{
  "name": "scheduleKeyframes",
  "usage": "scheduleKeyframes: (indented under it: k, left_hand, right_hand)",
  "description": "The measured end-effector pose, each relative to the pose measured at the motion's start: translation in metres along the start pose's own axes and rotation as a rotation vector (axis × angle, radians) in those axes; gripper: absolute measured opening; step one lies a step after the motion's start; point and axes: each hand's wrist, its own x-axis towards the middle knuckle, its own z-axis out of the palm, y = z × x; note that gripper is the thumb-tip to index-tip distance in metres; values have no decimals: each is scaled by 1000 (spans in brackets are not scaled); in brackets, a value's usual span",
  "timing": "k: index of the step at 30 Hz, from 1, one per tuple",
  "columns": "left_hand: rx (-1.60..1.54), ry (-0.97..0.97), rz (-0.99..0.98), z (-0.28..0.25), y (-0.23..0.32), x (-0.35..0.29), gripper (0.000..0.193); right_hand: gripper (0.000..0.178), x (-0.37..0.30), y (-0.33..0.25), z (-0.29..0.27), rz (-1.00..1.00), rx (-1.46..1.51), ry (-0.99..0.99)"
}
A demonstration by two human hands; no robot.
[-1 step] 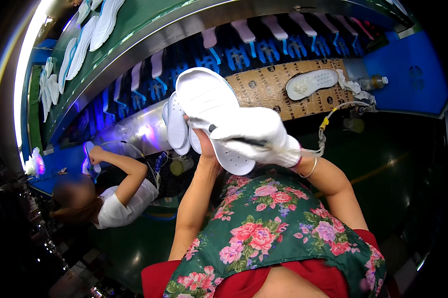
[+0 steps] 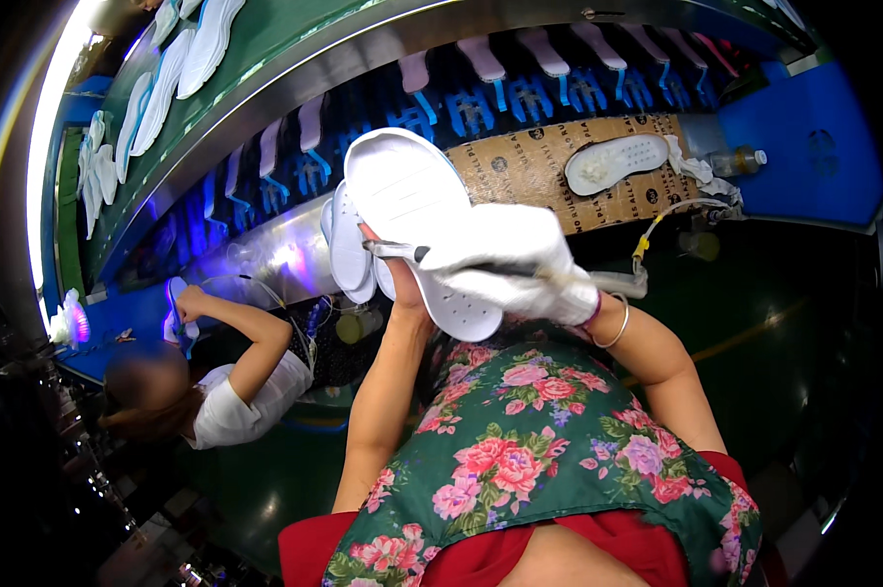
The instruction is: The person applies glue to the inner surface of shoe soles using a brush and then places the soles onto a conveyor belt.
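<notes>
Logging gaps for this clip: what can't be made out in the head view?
- Left hand: mostly hidden behind the white soles it holds up.
- Tool in the gloved right hand: its tip is too small to tell whether it touches the sole.
- Tube: its far end is lost in the dark clutter by the bottle.
- Co-worker: face blurred.

Brown printed cardboard sheet (image 2: 549, 166) – flat on bench, upper centre; small clear plastic bottle (image 2: 737, 160) – just right of it.

Dim scene, violet glow at left (fisheye-bent, dark rim), centre sharp.
</notes>
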Motion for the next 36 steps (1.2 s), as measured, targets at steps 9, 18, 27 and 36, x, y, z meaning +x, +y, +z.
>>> scheduleKeyframes:
  k: [9,18,27,36]
  left_hand:
    - [-343,-394,-111,-4,14,21,117]
    - [-521,-501,-110,2,34,35,122]
    - [-525,-508,1,-6,46,60,120]
    - [-414,-594,-80,-3,52,74,111]
  right_hand:
    - [25,-16,7,6,-45,-103,-11]
    - [25,-21,5,15,-118,16,-60]
    - [31,-30,6,26,-160,-58,-62]
    - [24,-33,6,20,-117,-13,-61]
